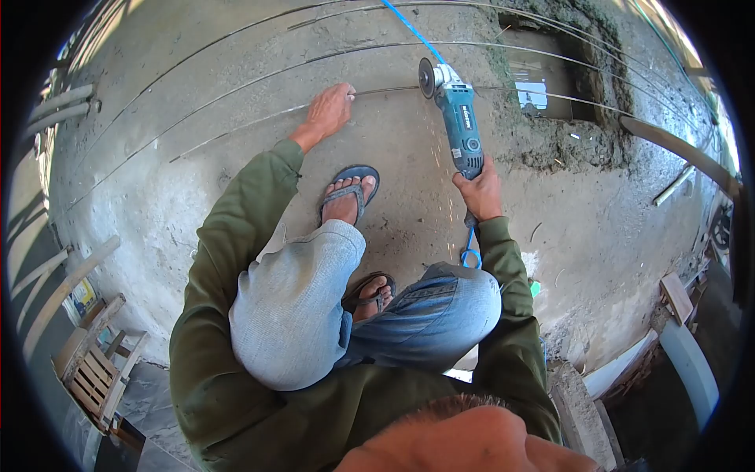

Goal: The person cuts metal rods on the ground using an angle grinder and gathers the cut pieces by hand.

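1. The fingers of the right hand (pixel 481 191) wrap the rear grip of a blue-green grinder (pixel 458 118), angled forward above the concrete floor (pixel 259 86).
2. The left hand (pixel 326 112), to the grinder's left, has its fingers closed on a thin rod (pixel 385 90).
3. The grinder's disc (pixel 427 77) sits at that rod as sparks (pixel 451 206) streak back toward the person.
4. A blue cord (pixel 471 258) trails from the grip, near a denim-clad knee (pixel 472 303).
5. Beyond, longer rods (pixel 472 42) cross a hole (pixel 565 76) holding water.
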`<move>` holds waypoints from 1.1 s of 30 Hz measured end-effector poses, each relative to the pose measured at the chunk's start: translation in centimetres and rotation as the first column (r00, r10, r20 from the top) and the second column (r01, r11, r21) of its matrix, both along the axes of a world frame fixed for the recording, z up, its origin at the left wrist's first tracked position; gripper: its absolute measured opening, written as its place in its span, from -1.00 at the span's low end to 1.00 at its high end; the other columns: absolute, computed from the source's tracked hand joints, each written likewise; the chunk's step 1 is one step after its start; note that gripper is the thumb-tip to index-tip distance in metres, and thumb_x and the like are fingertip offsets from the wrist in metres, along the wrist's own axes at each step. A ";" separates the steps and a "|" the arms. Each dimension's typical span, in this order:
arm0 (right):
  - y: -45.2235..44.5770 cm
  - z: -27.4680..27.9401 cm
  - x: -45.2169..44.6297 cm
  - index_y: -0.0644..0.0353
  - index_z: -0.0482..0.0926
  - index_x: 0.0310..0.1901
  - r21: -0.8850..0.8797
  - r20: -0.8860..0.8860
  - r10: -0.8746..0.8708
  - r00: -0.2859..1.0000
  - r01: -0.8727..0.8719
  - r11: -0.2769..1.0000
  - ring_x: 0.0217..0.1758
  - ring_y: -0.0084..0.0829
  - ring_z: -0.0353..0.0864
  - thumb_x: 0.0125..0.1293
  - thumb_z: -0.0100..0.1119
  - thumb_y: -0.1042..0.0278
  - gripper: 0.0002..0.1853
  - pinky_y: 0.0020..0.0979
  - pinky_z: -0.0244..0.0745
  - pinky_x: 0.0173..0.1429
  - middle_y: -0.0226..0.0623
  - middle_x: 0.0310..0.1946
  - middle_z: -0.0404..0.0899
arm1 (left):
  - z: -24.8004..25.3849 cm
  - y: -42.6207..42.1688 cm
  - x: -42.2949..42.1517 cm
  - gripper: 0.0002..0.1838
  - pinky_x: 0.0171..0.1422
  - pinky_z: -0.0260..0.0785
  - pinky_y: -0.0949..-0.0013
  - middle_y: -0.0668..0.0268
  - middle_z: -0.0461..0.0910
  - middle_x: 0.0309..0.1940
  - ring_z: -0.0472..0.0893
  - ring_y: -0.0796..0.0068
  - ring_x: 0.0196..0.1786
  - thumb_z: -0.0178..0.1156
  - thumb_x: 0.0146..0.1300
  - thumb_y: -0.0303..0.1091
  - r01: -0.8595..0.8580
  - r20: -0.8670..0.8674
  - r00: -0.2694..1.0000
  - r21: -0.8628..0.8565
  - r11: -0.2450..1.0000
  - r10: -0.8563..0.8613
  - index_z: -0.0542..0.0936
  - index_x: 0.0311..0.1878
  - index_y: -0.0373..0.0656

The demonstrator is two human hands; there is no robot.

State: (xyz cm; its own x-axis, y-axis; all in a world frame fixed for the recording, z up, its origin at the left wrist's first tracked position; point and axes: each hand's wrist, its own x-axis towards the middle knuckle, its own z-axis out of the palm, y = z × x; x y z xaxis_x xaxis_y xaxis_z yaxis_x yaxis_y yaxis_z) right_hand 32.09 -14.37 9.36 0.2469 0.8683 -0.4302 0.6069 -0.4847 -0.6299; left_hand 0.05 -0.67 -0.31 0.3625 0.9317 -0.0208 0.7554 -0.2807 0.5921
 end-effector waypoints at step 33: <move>-0.5 2.2 0.0 0.37 0.41 0.01 0.075 0.048 0.037 0.998 -0.040 0.996 -0.38 -0.04 0.62 -0.05 0.32 0.27 -0.43 -0.18 0.51 -0.19 0.05 -0.43 0.59 | 0.6 -1.0 0.7 -0.77 -0.01 0.30 0.08 0.17 0.54 -0.28 0.54 0.12 -0.09 0.09 0.33 -0.23 -0.065 0.018 0.998 0.087 0.994 0.063 0.64 -0.14 -0.14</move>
State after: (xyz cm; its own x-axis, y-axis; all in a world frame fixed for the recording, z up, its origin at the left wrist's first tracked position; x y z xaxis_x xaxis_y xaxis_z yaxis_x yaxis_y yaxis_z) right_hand 32.06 -14.91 11.57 0.2307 0.9071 -0.3521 0.6535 -0.4125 -0.6347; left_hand 0.70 -1.67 0.32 0.3017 0.9511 0.0670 0.7645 -0.2833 0.5790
